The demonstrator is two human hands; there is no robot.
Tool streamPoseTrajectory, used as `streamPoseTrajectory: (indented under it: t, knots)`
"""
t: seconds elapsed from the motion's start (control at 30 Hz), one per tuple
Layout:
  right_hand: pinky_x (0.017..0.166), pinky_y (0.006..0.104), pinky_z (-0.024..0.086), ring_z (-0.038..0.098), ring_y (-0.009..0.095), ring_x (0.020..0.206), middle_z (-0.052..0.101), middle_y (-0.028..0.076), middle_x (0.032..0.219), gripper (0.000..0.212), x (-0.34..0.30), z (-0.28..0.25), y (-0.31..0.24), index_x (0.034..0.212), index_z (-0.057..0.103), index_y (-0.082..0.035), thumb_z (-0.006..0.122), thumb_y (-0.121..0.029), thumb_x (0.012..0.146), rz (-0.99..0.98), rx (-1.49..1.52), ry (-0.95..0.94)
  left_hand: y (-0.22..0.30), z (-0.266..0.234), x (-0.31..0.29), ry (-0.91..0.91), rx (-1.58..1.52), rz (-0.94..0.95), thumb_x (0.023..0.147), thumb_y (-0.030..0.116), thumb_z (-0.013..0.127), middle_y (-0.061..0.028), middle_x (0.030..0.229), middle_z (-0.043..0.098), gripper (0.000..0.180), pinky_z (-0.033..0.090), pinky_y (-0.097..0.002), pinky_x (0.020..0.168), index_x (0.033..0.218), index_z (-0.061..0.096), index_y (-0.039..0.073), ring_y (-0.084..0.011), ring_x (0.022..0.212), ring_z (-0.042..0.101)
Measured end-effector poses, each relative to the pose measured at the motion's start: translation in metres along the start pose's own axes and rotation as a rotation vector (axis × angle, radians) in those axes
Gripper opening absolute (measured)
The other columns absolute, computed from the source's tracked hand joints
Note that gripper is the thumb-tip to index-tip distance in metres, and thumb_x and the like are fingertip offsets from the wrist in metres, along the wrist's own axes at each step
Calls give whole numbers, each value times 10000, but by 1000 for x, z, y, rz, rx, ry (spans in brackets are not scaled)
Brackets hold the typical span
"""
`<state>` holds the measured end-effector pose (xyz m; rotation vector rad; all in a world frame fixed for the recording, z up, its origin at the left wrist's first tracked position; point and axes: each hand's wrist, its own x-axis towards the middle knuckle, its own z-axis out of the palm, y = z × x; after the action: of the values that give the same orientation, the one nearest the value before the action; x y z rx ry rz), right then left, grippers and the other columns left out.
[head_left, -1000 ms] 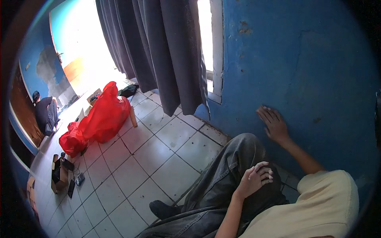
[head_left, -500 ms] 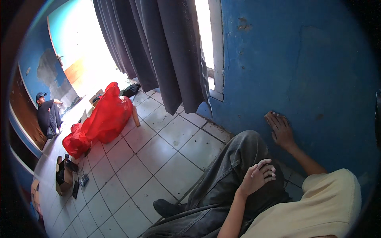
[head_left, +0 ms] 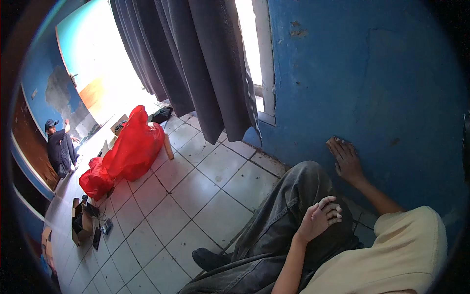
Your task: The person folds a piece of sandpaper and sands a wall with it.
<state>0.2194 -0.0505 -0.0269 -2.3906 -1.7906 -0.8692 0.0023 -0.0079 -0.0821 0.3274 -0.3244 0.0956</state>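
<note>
Head view: blue wall (head_left: 391, 93) stood upright at the person's right, its base running from the dark curtain (head_left: 196, 73) toward lower right. Right hand (head_left: 347, 160) was nearer, against it, nearly flat, fingers up-left; anything beneath, could not tell. Left hand (head_left: 319, 220), half curled, visibly empty, lay apart.
</note>
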Motion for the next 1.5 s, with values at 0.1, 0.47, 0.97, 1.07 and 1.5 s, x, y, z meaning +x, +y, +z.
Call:
streamPoseTrajectory:
  t: [0.1,0.47,0.97,1.07,1.5]
  knots:
    - [1096,413,218,273,224,1330,252,45,1467,768,-1,0,-1,1427,230,-137,584,-99,747,69,49,-73,-1,-1,0,-6,0,2,898,453,380,-120,1099,523,542,383,-402,947,1273,376,62,-228,1011,518]
    - [1084,434,219,295,255,1316,277,68,1453,802,-3,3,-2,1414,260,-128,627,-114,701,25,1,-64,-4,-3,2,-17,-13,-6,896,454,380,-124,1105,521,548,376,-405,951,1282,366,65,-231,1013,520]
    - [1097,392,204,269,233,1338,358,91,1412,478,48,-20,-24,1374,350,-74,374,-37,898,75,724,-24,26,20,-5,81,157,101,890,463,377,-114,1073,536,524,398,-394,924,1240,426,76,-231,985,532]
    - [1090,381,222,276,243,1334,356,106,1411,437,87,-60,-48,1362,365,-59,350,-55,925,-54,1137,-43,56,28,-19,204,295,221,874,467,401,-109,1042,550,513,425,-411,890,1203,468,79,-232,964,543]
    - [1091,421,237,381,284,1255,429,94,1354,464,75,-76,-180,1370,371,-143,478,-199,922,-658,1415,-309,104,26,-83,625,274,792,873,406,451,-145,1333,406,552,301,-444,1032,1323,380,93,-266,1255,364]
